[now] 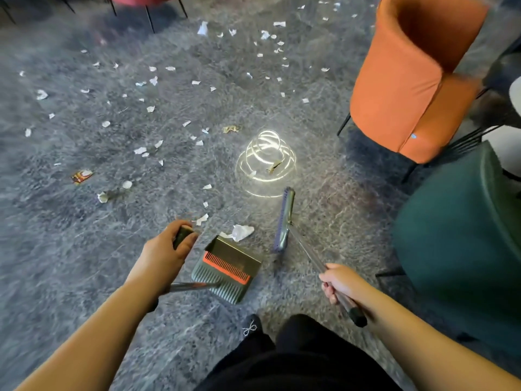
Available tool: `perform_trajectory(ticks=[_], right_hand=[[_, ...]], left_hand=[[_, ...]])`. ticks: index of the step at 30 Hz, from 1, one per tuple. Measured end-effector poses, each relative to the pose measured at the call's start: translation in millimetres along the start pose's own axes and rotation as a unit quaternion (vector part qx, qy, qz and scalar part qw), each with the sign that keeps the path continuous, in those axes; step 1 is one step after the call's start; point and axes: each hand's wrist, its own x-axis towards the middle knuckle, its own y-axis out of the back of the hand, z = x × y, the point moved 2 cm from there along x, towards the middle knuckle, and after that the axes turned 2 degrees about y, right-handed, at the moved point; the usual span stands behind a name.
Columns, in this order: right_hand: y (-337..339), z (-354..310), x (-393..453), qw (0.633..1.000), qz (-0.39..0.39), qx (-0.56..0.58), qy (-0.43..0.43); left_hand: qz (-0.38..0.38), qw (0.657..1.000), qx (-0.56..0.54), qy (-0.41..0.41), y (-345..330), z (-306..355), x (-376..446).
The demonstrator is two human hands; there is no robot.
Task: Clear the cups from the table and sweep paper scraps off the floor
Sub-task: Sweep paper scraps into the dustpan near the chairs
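While my left hand (166, 251) curls around the dark grip at the top of the dustpan (229, 268) handle, my right hand (339, 282) is wrapped around the metal shaft of the broom (284, 220), with the black end of the shaft sticking out behind my wrist. Both hands hold their tools firmly; no fingers are straight. The dustpan sits on the grey floor (84, 249) between my hands, its mouth turned away from me and its orange comb strip facing up. A larger crumpled paper scrap (242, 232) lies just beyond its lip, touching or nearly so (the blur makes it hard for me to say which). The broom head stands on the floor just right of that scrap, lying roughly front to back. White paper scraps (153, 80) are scattered widely over the floor ahead, thickest toward the far side. A small red wrapper (81, 176) lies off to the left. An orange chair (414, 77) stands to the right, a dark green chair (462, 235) nearer me beside it. A bright ring of light (266, 162) falls on the floor ahead of the broom.
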Motion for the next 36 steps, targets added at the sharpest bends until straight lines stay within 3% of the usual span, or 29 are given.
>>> perform_trajectory(ticks=[10, 22, 29, 36], right_hand=[[-21, -77, 49, 0.994, -0.033, -0.099, 0.025], [-55, -149, 142, 0.972, -0.071, -0.223, 0.006], [-97, -146, 172, 0.976, -0.106, -0.185, -0.051], [-162, -124, 165, 0.971, -0.143, -0.185, -0.052]], left_hand=[[-0.036, 0.998, 0.008, 0.050, 16, -33, 64], [-0.066, 0.988, 0.119, 0.080, 25, -9, 174], [-0.058, 0.988, 0.120, 0.083, 44, -30, 183], [-0.080, 0.982, 0.147, 0.086, 54, -43, 182]])
